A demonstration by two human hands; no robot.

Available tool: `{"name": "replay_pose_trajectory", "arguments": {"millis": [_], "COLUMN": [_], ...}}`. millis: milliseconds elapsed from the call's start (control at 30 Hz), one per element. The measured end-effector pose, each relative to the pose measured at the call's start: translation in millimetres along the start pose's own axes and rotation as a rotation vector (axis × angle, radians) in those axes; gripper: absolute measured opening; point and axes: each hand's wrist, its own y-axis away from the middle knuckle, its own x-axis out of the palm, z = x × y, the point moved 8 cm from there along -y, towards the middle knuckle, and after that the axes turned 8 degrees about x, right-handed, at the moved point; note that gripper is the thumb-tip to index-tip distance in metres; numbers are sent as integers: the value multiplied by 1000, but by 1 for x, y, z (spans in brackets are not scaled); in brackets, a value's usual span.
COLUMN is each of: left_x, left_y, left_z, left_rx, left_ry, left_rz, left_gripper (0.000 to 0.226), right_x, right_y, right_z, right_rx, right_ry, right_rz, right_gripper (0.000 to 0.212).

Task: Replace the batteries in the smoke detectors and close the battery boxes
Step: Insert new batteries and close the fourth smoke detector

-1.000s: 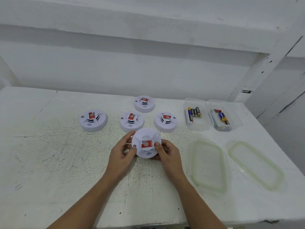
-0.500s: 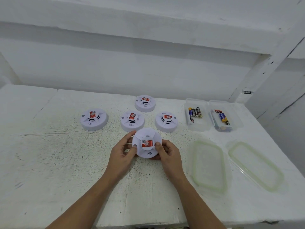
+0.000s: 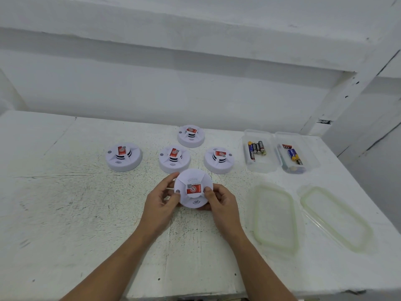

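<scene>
I hold a white round smoke detector (image 3: 193, 187) with a red label tilted up toward me, just above the table. My left hand (image 3: 161, 199) grips its left rim and my right hand (image 3: 219, 199) grips its right rim, thumbs on its face. Several more detectors lie face up behind it: one at the left (image 3: 123, 157), one in the middle (image 3: 174, 159), one at the back (image 3: 191, 135), one at the right (image 3: 219, 160). Two clear battery boxes stand open at the right: the left box (image 3: 259, 152) holds several batteries, the right box (image 3: 295, 156) a few.
Two clear lids with green seals lie on the white table (image 3: 65, 203): one (image 3: 274, 216) beside my right hand, the other (image 3: 336, 218) near the right edge. A white wall and a slanted beam rise behind the table.
The held detector has turned slightly in my hands; its label sits a little differently. Both hands stay at the same place.
</scene>
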Motion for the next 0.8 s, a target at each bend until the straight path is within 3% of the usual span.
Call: {"name": "replay_pose_trajectory", "arguments": {"millis": [800], "left_x": [1], "left_y": [-1], "left_z": [4], "left_rx": [-18], "left_ry": [50], "left_rz": [17], "left_gripper": [42], "right_x": [1], "right_y": [1], "right_z": [1], "right_rx": [-20], "right_ry": [25], "right_rz": [-1], "right_gripper": [16]}}
